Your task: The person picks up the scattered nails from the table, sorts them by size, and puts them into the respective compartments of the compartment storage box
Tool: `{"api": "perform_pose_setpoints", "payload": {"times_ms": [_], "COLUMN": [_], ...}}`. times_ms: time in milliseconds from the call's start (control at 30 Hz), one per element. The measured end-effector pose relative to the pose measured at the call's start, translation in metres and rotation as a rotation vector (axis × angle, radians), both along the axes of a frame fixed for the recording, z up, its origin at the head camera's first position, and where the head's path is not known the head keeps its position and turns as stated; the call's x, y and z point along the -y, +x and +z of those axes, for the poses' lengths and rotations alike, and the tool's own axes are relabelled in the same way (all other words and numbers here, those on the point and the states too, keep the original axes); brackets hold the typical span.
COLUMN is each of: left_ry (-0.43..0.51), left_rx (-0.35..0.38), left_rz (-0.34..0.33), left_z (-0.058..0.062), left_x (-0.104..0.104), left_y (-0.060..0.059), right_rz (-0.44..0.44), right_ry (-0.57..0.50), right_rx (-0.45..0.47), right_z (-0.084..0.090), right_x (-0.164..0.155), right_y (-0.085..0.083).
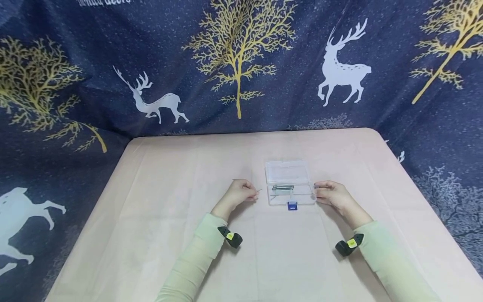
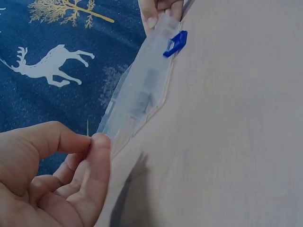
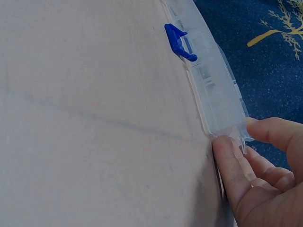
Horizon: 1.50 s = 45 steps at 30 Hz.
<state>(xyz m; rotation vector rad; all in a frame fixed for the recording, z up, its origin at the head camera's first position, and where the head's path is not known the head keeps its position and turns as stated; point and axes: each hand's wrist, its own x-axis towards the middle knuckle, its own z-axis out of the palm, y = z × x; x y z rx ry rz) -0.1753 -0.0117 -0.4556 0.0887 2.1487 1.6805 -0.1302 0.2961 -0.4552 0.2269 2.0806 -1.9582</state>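
Note:
An open clear plastic case point(image 1: 279, 202) lies on the table, its lid point(image 1: 287, 171) laid back and a blue latch point(image 1: 292, 206) at the front. Several thin metal rods point(image 1: 283, 187) are in its back left compartment. To the left of the case, my left hand point(image 1: 241, 191) pinches a thin metal rod point(image 2: 87, 126) between thumb and forefinger, apart from the case. My right hand point(image 1: 336, 196) holds the right end of the case, thumb in front and fingers behind. What those fingers cover is hidden.
The case stands on a pale pink cloth-covered table point(image 1: 170, 251). Behind the far edge hangs a dark blue cloth point(image 1: 211, 92) printed with deer and trees. A small black camera is strapped at each wrist.

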Motion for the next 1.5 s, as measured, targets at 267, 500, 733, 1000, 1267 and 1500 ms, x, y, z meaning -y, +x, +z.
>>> {"api": "perform_pose_setpoints", "payload": {"times_ms": [267,500,733,1000,1267,1500], "left_ry": [0.06,0.068,0.067,0.076,0.044,0.049], "left_rx": [0.018,0.022,0.006,-0.02,-0.012,-0.056], "left_rz": [-0.054,-0.118,-0.138,-0.147,-0.12,-0.076], "left_z": [0.002,0.002,0.004,0.005,0.009,0.012], "left_x": [-0.013,-0.024,-0.032,-0.038,-0.033,-0.019], "left_y": [0.002,0.003,0.004,0.004,0.001,-0.006], "right_rz": [-0.003,-0.002,0.001,-0.003,0.001,0.0], "right_ry": [0.011,0.019,0.037,0.051,0.042,0.017], "right_rx": [0.006,0.008,0.004,0.008,0.007,0.005], "right_z": [-0.003,-0.003,-0.003,-0.002,-0.001,-0.002], "right_x": [0.0,0.0,0.0,-0.001,0.0,0.0], "right_y": [-0.001,0.0,0.0,-0.001,-0.001,-0.001]}}
